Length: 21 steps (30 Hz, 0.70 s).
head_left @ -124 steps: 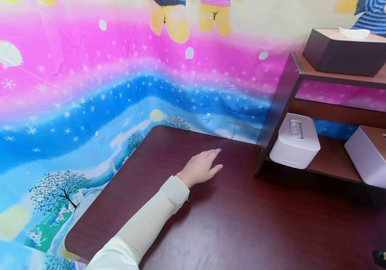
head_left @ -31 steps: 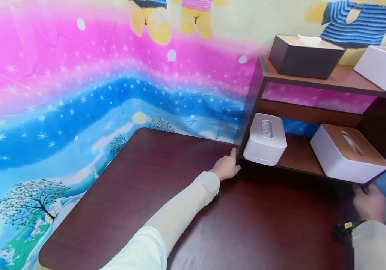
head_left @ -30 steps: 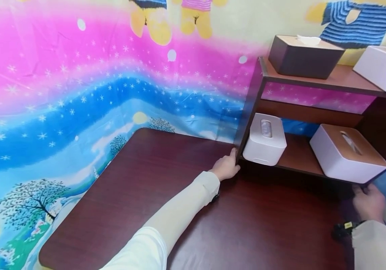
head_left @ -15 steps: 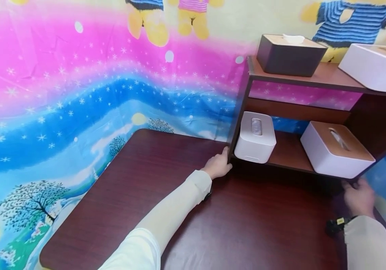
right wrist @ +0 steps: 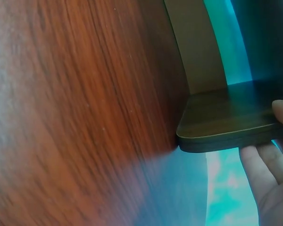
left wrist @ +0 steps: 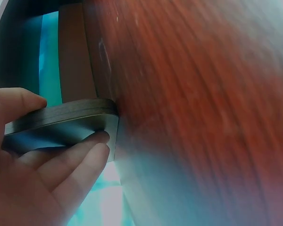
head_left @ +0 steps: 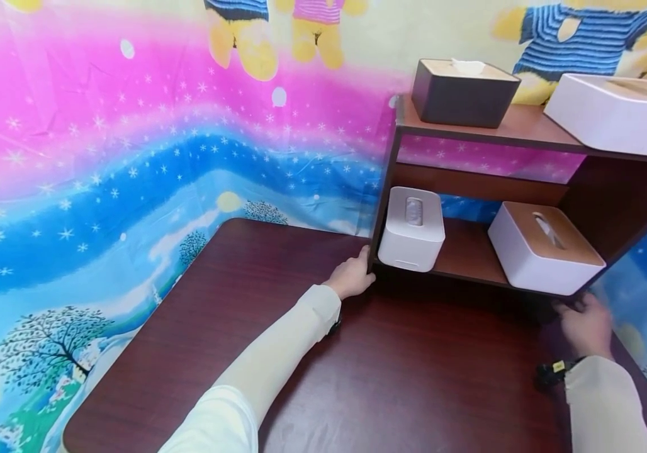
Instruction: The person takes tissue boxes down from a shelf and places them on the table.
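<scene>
A dark brown two-tier desk shelf [head_left: 473,253] stands on the reddish-brown table at the back right. My left hand [head_left: 350,277] grips the lower end of its left side panel. In the left wrist view the thumb is on one face of that panel [left wrist: 68,112], the fingers on the other. My right hand [head_left: 586,324] holds the lower end of the right side panel; the right wrist view shows thumb and fingers either side of this panel [right wrist: 226,139]. On the lower tier sit a small white tissue box [head_left: 412,233] and a wood-topped white tissue box [head_left: 547,251].
A dark grey tissue box [head_left: 465,94] and a larger white box [head_left: 618,116] with a wood-coloured top rest on the upper tier. Bare tabletop [head_left: 267,270] extends left and in front of the shelf. A printed cloth [head_left: 131,157] hangs behind the table.
Earlier my left hand was off the shelf, over the table. Both hands now hold the side panels, and the shelf with its boxes has shifted left along the table.
</scene>
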Each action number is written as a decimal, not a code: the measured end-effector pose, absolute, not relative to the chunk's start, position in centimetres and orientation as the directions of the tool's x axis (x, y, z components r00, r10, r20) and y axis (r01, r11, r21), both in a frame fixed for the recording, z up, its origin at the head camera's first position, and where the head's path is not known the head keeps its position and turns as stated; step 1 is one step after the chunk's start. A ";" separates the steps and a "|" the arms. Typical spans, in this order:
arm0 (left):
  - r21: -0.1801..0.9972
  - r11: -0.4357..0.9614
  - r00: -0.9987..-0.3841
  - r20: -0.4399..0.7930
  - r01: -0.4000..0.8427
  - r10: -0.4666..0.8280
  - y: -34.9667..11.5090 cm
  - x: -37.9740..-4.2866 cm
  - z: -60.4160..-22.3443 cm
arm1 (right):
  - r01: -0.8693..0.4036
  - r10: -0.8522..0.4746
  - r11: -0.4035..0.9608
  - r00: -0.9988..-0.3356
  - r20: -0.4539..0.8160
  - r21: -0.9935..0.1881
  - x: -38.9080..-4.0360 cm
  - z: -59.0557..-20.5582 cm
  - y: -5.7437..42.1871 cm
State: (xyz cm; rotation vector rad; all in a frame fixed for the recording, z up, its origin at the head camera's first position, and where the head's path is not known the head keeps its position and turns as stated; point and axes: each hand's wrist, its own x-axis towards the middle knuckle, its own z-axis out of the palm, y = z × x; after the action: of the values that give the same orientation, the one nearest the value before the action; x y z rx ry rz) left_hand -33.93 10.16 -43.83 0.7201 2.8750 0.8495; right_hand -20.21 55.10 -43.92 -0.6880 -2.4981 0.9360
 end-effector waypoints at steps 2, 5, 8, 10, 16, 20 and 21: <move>0.526 0.739 -0.887 0.070 0.421 0.455 9.9 -34.1 -43.9 | 0.301 0.562 0.658 -0.807 0.183 -0.690 -20.3 -44.0 55.0; 0.524 0.739 -0.886 0.071 0.424 0.458 9.3 -34.2 -43.9 | 0.287 0.552 0.665 -0.811 0.195 -0.689 -20.5 -44.2 54.8; 0.510 0.743 -0.885 0.086 0.433 0.457 8.9 -34.3 -43.9 | 0.278 0.550 0.662 -0.811 0.199 -0.696 -20.5 -44.0 54.3; 0.501 0.745 -0.884 0.094 0.439 0.458 8.6 -34.4 -43.9 | 0.278 0.553 0.650 -0.812 0.189 -0.707 -20.4 -43.8 54.0; 0.510 0.743 -0.881 0.068 0.434 0.468 7.6 -34.5 -43.8 | 0.285 0.544 0.637 -0.824 0.156 -0.716 -20.3 -43.7 53.5; 0.534 0.726 -0.879 0.073 0.433 0.471 6.9 -34.5 -43.7 | 0.274 0.525 0.614 -0.842 0.124 -0.740 -20.3 -43.6 53.2; 0.542 0.719 -0.878 0.075 0.434 0.473 6.7 -34.5 -43.7 | 0.275 0.521 0.614 -0.845 0.119 -0.740 -20.3 -43.6 53.1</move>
State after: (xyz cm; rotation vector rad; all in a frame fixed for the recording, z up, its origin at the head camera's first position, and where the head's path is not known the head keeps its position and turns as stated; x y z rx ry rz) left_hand -34.48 6.73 -43.75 0.7525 2.8489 0.8722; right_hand -20.27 53.09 -43.56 -0.6422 -2.5190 1.0761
